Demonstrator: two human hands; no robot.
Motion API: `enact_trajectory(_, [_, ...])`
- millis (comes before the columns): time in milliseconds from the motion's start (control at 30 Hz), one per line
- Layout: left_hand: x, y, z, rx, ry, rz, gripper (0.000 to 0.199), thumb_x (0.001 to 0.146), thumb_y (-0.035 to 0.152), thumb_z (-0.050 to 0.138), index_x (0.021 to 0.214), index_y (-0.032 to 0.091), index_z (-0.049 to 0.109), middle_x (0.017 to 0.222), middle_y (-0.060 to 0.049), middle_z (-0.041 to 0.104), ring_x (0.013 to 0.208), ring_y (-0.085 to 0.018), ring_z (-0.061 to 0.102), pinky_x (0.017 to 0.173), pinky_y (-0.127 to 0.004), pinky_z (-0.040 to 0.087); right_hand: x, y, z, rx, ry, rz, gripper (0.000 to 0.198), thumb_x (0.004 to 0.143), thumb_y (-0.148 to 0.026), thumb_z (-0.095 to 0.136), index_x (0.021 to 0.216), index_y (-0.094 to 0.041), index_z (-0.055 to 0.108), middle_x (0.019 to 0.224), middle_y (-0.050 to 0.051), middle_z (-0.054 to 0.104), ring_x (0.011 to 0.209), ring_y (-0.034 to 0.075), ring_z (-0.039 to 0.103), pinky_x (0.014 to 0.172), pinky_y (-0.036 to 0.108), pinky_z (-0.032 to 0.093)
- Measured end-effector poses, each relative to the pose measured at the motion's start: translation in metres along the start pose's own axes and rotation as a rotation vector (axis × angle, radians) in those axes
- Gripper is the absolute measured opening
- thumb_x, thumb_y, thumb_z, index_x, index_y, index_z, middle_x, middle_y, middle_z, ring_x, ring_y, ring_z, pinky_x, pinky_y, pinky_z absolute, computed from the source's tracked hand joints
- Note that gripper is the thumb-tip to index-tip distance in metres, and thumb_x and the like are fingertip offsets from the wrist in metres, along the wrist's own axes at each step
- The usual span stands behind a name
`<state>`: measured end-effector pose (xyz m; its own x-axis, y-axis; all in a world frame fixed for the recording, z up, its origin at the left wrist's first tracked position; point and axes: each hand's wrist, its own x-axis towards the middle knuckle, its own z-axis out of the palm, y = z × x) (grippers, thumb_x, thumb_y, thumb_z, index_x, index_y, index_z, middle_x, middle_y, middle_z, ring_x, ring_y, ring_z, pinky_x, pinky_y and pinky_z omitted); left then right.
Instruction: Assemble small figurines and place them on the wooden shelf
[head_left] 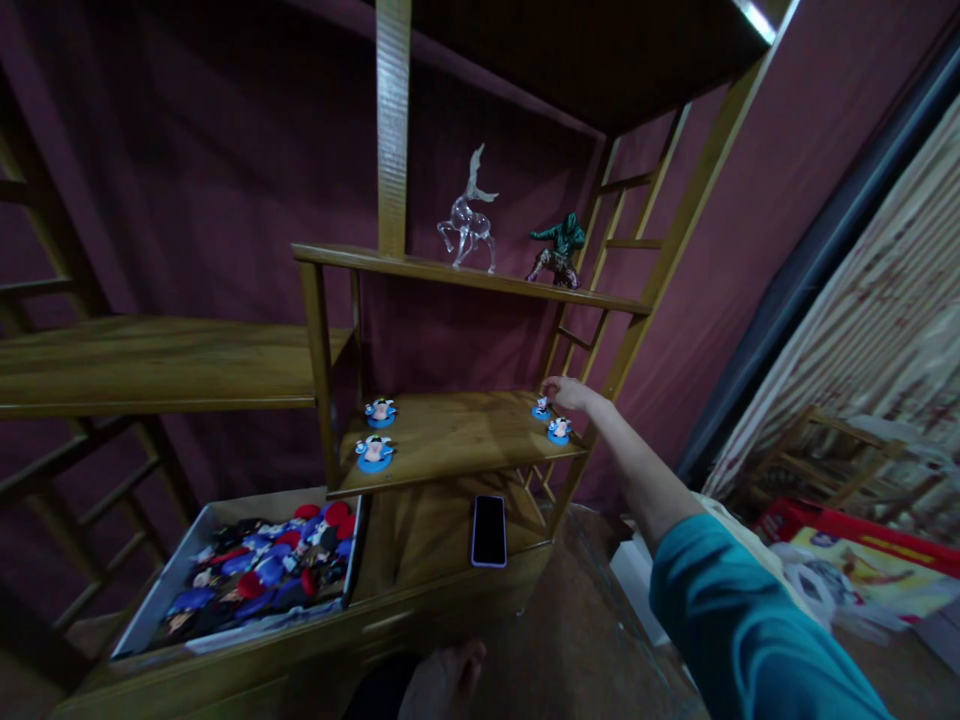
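Small figurine (542,404) standing just below right hand (570,392), grip impossible to tell; blue base (539,415) probably keeping it upright

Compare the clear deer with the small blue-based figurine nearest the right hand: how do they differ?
Material look: the clear deer is see-through; the blue-based figurine is opaque.
Size: the deer is taller, the figurine much smaller.
Place: the deer stands on the upper shelf, the figurine on the lower shelf, right by the right hand.
Both are in the same wooden unit.
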<state>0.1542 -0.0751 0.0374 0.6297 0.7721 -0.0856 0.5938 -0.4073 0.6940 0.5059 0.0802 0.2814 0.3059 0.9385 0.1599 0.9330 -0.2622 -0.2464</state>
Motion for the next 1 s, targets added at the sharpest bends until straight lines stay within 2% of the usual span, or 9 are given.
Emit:
enact_trajectory(133, [-0.004,0.004,-0.003,-0.025,-0.044,-0.001,0.026,0.08,0.025,0.041,0.086,0.026,0.067,0.084,-0.003,0.07,0.08,-0.017,0.064,0.073,-0.023,0.045,-0.022,-0.005,-0.016,0.143,0.091,-0.027,0.038,0.073,-0.011,0.048,0.11,-0.017,0.058,0.095,0.006,0.068,0.083,0.014,0.061,0.073,0.019,0.043])
enact_trajectory(233, [-0.006,0.002,-0.004,-0.086,-0.02,0.023,0.026,0.079,0.023,0.042,0.089,0.025,0.067,0.09,-0.003,0.07,0.086,-0.016,0.063,0.076,-0.023,0.044,-0.054,-0.012,-0.014,0.26,0.227,-0.067,0.035,0.076,-0.012,0.045,0.107,-0.017,0.059,0.094,0.005,0.068,0.086,0.014,0.061,0.078,0.022,0.044])
enact_trajectory(367, [-0.009,-0.001,-0.007,-0.248,0.054,0.071,0.028,0.082,0.029,0.04,0.092,0.024,0.066,0.094,-0.003,0.069,0.089,-0.015,0.062,0.08,-0.023,0.043,-0.12,-0.032,0.019,0.336,0.392,-0.144,0.031,0.081,-0.017,0.04,0.105,-0.021,0.059,0.105,0.005,0.064,0.094,0.015,0.059,0.085,0.026,0.044])
enact_trajectory(433, [-0.011,-0.003,-0.008,-0.333,0.081,0.098,0.03,0.083,0.034,0.039,0.09,0.023,0.066,0.093,-0.003,0.068,0.089,-0.016,0.061,0.081,-0.024,0.043,-0.15,-0.041,0.04,0.312,0.417,-0.184,0.03,0.082,-0.019,0.039,0.104,-0.023,0.059,0.108,0.004,0.062,0.099,0.015,0.057,0.087,0.026,0.042])
enact_trajectory(500, [-0.015,-0.006,-0.009,-0.411,0.092,0.108,0.031,0.082,0.039,0.041,0.089,0.021,0.066,0.089,-0.004,0.069,0.084,-0.016,0.061,0.078,-0.024,0.045,-0.164,-0.046,0.053,0.288,0.401,-0.213,0.03,0.083,-0.019,0.038,0.104,-0.024,0.059,0.107,0.003,0.062,0.099,0.014,0.057,0.086,0.025,0.043])
enact_trajectory(600, [-0.022,-0.017,-0.013,-0.538,0.116,0.087,0.034,0.08,0.045,0.046,0.091,0.019,0.066,0.08,-0.005,0.068,0.074,-0.015,0.061,0.071,-0.025,0.047,-0.15,-0.04,0.046,0.286,0.451,-0.179,0.031,0.082,-0.017,0.037,0.103,-0.023,0.059,0.108,0.005,0.062,0.099,0.015,0.057,0.088,0.026,0.042])
enact_trajectory(700, [-0.027,-0.031,-0.022,-0.658,0.195,0.023,0.042,0.074,0.053,0.05,0.089,0.016,0.066,0.073,-0.006,0.067,0.066,-0.016,0.061,0.064,-0.027,0.048,-0.107,-0.027,0.02,0.216,0.443,-0.122,0.031,0.081,-0.016,0.04,0.106,-0.021,0.059,0.106,0.005,0.063,0.095,0.015,0.058,0.086,0.025,0.042])
enact_trajectory(833, [-0.027,-0.046,-0.038,-0.71,0.295,-0.046,0.05,0.064,0.061,0.057,0.083,0.016,0.067,0.07,-0.006,0.066,0.062,-0.017,0.06,0.06,-0.028,0.049,-0.05,-0.018,-0.002,0.072,0.293,-0.03,0.03,0.079,-0.017,0.048,0.104,-0.023,0.061,0.102,0.002,0.066,0.093,0.015,0.059,0.083,0.023,0.043])
enact_trajectory(1000, [-0.022,-0.062,-0.038,-0.654,0.31,-0.038,0.049,0.06,0.062,0.06,0.077,0.017,0.068,0.074,-0.007,0.069,0.066,-0.019,0.063,0.064,-0.028,0.051,-0.011,-0.016,0.01,-0.04,0.077,-0.001,0.033,0.072,-0.017,0.057,0.104,-0.023,0.063,0.099,0.003,0.068,0.091,0.014,0.061,0.078,0.019,0.043])
